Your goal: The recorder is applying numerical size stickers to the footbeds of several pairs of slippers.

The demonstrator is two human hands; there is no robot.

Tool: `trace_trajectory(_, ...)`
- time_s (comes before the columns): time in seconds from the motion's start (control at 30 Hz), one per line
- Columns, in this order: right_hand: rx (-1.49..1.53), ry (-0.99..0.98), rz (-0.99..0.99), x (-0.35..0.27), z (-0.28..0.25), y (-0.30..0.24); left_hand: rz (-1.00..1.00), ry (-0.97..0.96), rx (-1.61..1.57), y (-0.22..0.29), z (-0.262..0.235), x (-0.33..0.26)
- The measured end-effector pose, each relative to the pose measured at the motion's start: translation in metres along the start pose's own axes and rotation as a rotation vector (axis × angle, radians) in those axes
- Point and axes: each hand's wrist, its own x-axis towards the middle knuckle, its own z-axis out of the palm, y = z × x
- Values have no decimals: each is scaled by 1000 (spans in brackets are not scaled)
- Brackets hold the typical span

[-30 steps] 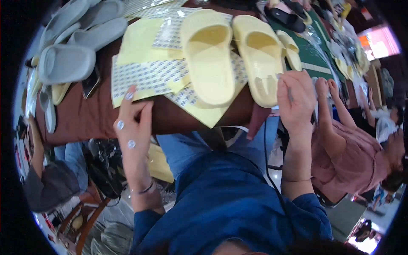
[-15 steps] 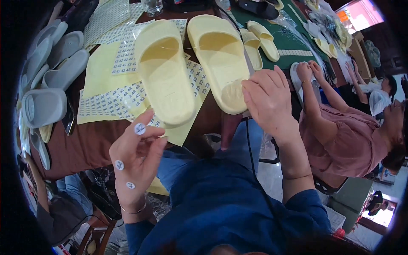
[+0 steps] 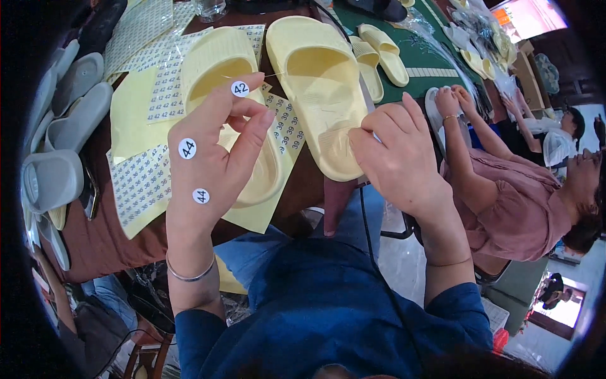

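Note:
Two pale yellow slide slippers lie side by side in front of me, a thin clear tie stretched between them. My left hand [image 3: 211, 142] is over the left slipper [image 3: 218, 44], hiding much of its footbed. Its thumb and index finger are apart and curved, nothing visible between them. Small round white stickers [image 3: 187, 148] sit on the back of this hand and index finger. At the heel of the right slipper [image 3: 315, 101], my right hand [image 3: 401, 155] has its fingers curled in. A pale bit shows between those fingers, too small to name.
Sticker sheets [image 3: 142, 192] and yellow backing paper [image 3: 129, 120] spread under the slippers. Grey slippers [image 3: 57, 177] pile at the left. A smaller yellow pair [image 3: 388, 57] lies on the green mat [image 3: 429, 57]. At the right sits a co-worker in a pink top [image 3: 505, 196].
My left hand has risen from below the left slipper to over it. The right hand stays at the right slipper's heel, its fingers curled. The slippers appear slightly further left in view.

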Motion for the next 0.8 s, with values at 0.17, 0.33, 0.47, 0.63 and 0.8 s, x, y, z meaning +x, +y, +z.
trace_trajectory(0.17,-18,-78,-17,5,0,-1,-30,3,-36,-6,0,-2)
trace_trajectory(0.33,-31,-137,-9,10,-2,-3,-36,-4,-56,-8,-4,-3)
trace_trajectory(0.47,-41,-176,-13,12,-10,-4,-61,-13,-67,-11,-5,-3)
trace_trajectory(0.63,111,73,40,7,-18,10,-104,2,-134,-14,-4,-7)
trace_trajectory(0.8,66,58,0,4,-8,20,-117,-55,-99,-8,-4,-3)
